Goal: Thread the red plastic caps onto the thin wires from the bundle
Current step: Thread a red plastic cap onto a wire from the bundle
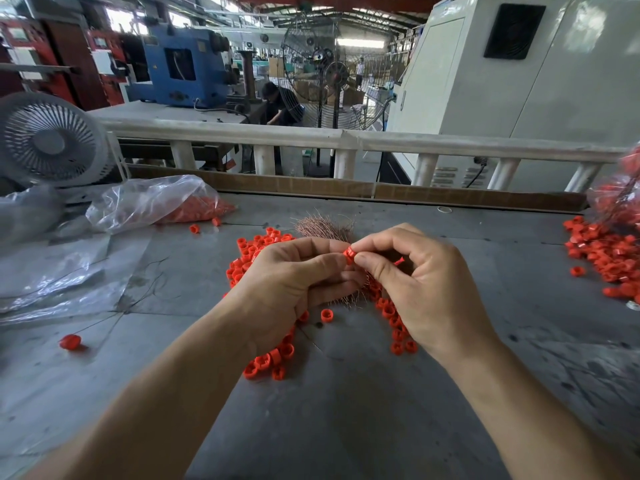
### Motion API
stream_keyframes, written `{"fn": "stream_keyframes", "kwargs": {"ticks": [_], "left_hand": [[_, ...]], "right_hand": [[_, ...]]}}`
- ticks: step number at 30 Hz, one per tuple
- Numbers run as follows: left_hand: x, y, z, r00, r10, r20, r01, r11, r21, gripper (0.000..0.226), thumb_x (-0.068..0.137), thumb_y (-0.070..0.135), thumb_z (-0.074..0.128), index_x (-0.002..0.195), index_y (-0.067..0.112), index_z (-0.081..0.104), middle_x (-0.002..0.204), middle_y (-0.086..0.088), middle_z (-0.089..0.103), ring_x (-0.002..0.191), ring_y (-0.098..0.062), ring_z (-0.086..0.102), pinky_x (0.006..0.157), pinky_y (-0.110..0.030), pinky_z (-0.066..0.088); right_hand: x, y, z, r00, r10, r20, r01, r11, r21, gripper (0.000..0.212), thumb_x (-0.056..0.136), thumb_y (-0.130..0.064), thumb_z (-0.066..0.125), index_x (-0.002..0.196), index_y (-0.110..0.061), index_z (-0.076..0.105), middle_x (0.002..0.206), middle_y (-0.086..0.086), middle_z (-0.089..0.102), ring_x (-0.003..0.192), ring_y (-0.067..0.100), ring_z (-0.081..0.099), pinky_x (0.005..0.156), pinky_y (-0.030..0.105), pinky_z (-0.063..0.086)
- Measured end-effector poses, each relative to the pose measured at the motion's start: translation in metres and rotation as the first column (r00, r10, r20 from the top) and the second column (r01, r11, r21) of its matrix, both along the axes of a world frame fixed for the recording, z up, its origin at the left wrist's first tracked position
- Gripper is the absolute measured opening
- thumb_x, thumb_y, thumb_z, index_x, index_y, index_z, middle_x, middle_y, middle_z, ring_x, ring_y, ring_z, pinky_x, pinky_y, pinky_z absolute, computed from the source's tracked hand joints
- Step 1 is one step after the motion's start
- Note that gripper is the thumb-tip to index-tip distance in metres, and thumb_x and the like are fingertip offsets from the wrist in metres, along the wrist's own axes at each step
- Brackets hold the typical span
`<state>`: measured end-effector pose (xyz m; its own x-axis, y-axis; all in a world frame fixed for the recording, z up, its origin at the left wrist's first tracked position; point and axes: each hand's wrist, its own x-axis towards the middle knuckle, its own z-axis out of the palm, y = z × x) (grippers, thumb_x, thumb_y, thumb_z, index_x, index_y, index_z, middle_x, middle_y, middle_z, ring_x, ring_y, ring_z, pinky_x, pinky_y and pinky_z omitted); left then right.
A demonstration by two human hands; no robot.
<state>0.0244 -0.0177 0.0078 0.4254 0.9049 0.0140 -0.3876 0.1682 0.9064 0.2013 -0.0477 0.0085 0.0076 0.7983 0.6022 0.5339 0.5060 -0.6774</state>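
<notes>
On the far left of the grey tabletop point(346, 410) a lone red cap on a wire point(70, 341) lies beside a clear plastic bag point(149, 202) with more caps spilling from its mouth; nearer the middle the loose red caps point(249, 252) are heaped, small hollow rings that look light, rigid and smooth, likely to skid or roll if nudged; the left hand point(294, 282) has its fingers curled, thumb and forefinger pinching one cap point(349, 253) by its outer wall, which seems the sensible hold since the bore stays free; behind it the wire bundle point(325, 227) fans out, hair-thin coppery strands that should bend and spring easily, best taken close to the tip; the right hand point(422, 282) pinches the same cap from the other side, whether also a wire I cannot tell; at the far right a second pile of caps point(602, 251) lies beside another bag.
</notes>
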Motion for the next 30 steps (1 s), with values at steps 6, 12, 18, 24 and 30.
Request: {"fn": "stream_keyframes", "kwargs": {"ticks": [6, 12, 18, 24, 30], "left_hand": [[0.0022, -0.0002, -0.0015, 1.000, 0.024, 0.002, -0.024, 0.999, 0.024, 0.027, 0.076, 0.010, 0.073, 0.100, -0.001, 0.073, 0.096, -0.022, 0.072, 0.085, -0.023, 0.074, 0.077, -0.029, 0.063], [0.0048, -0.0006, -0.0025, 0.998, 0.059, -0.010, -0.058, 0.996, 0.062, 0.026, 0.077, 0.011, 0.073, 0.100, -0.001, 0.073, 0.092, -0.020, 0.073, 0.084, -0.022, 0.075, 0.077, -0.030, 0.063], [0.0035, 0.0000, -0.0024, 0.996, 0.075, -0.044, -0.070, 0.992, 0.108, 0.026, 0.078, 0.014, 0.073, 0.101, 0.001, 0.073, 0.092, -0.018, 0.075, 0.089, -0.023, 0.075, 0.079, -0.029, 0.062], [0.0042, -0.0016, -0.0023, 0.994, 0.086, -0.074, -0.077, 0.990, 0.122, 0.027, 0.077, 0.014, 0.072, 0.102, 0.002, 0.072, 0.093, -0.018, 0.076, 0.089, -0.024, 0.076, 0.079, -0.029, 0.062], [0.0041, -0.0009, -0.0012, 0.996, 0.077, -0.046, -0.074, 0.994, 0.079, 0.025, 0.080, 0.010, 0.070, 0.102, -0.001, 0.071, 0.090, -0.018, 0.074, 0.086, -0.022, 0.075, 0.080, -0.030, 0.063]], "right_hand": [[-0.0020, -0.0002, -0.0003, 0.996, -0.053, 0.076, 0.045, 0.995, 0.094, 0.007, 0.088, -0.011, 0.079, 0.089, -0.018, 0.078, 0.088, -0.011, 0.069, 0.091, 0.004, 0.065, 0.078, 0.007, 0.043], [-0.0031, -0.0007, -0.0007, 0.998, -0.070, 0.008, 0.069, 0.995, 0.074, 0.007, 0.089, -0.013, 0.078, 0.088, -0.020, 0.076, 0.086, -0.012, 0.072, 0.089, 0.004, 0.067, 0.075, 0.007, 0.044], [-0.0025, -0.0024, -0.0014, 0.997, -0.054, -0.061, 0.051, 0.998, -0.040, 0.007, 0.090, -0.025, 0.078, 0.085, -0.028, 0.075, 0.084, -0.012, 0.072, 0.086, 0.008, 0.069, 0.074, 0.018, 0.052], [-0.0026, -0.0009, -0.0005, 0.989, -0.057, -0.134, 0.043, 0.993, -0.108, 0.009, 0.090, -0.022, 0.077, 0.082, -0.026, 0.075, 0.077, -0.014, 0.074, 0.076, 0.006, 0.070, 0.070, 0.020, 0.055], [-0.0052, -0.0022, -0.0023, 0.994, -0.076, -0.076, 0.073, 0.996, -0.042, 0.010, 0.090, -0.017, 0.076, 0.086, -0.026, 0.074, 0.078, -0.012, 0.071, 0.074, 0.008, 0.067, 0.065, 0.012, 0.048]]}}
